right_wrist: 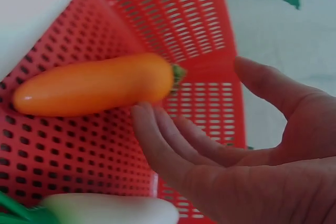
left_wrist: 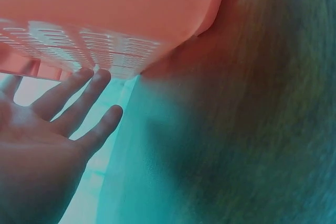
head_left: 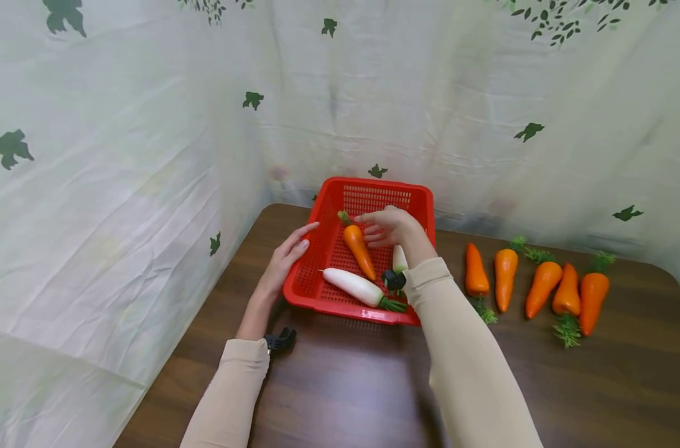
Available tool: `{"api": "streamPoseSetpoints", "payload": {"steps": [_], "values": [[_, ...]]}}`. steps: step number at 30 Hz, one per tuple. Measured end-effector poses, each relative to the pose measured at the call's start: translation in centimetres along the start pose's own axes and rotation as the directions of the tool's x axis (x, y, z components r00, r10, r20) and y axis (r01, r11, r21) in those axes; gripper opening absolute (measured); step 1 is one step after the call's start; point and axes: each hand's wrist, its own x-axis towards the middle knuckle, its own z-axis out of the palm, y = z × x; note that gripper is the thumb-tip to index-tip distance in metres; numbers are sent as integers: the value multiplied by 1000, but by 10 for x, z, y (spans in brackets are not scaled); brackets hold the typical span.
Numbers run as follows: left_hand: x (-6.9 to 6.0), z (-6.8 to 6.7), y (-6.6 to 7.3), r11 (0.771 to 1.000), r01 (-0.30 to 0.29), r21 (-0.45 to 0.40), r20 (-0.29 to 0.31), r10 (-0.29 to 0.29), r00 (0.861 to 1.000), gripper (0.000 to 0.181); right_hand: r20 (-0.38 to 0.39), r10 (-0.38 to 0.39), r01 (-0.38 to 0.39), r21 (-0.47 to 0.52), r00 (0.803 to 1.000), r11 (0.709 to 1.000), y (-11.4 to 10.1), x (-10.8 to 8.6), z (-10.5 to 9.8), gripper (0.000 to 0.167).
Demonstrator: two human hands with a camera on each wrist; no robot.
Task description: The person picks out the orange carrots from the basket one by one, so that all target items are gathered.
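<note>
My right hand (head_left: 389, 225) hovers inside the red basket (head_left: 348, 309), beside an orange carrot (head_left: 358, 249) that lies on its floor. In the right wrist view the thumb stands well apart from the fingers (right_wrist: 157, 140), whose tips are close to the carrot's leafy end; whether they touch it I cannot tell. Nothing is held there. At the basket's left side is my left hand (head_left: 284, 260), its fingers (left_wrist: 79, 103) nearly straight along the outer wall. A white radish (head_left: 353, 285) lies along the near side, and another white radish (right_wrist: 113, 208) is partly hidden by my right arm.
To the right of the basket, several carrots lie in a row on the brown wooden table (head_left: 340, 379), among them one at the left end (head_left: 476, 274) and one at the right end (head_left: 593, 298). A white leaf-print curtain (head_left: 457, 112) hangs behind and left.
</note>
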Motion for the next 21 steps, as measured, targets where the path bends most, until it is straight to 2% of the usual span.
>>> {"api": "streamPoseSetpoints", "payload": {"steps": [2, 7, 10, 14, 17, 21], "values": [[0, 1, -1, 1000, 0, -1, 3, 0, 1000, 48, -17, 23, -23, -13, 1000, 1000, 5, 4, 1, 89], [-1, 2, -2, 1000, 1, -8, -7, -1, 1000, 47, -61, 33, -40, -122, 998, 992, 16, 15, 3, 72], [-1, 2, -1, 1000, 5, -1, -3, -5, 1000, 47, -82, 29, -44, -189, 996, 981, 20, 19, 5, 71], [0, 2, -1, 1000, 4, 11, 2, -4, 1000, 47, -113, -13, -24, -317, 994, 948, 24, 21, 10, 70], [0, 1, -2, 1000, 2, 11, -6, -2, 1000, 47, -126, -40, -17, -424, 991, 905, 27, 25, 15, 71], [0, 1, -2, 1000, 1, 5, -2, -1, 1000, 47, -127, -21, -43, -477, 992, 878, 27, 28, 19, 89]]}}
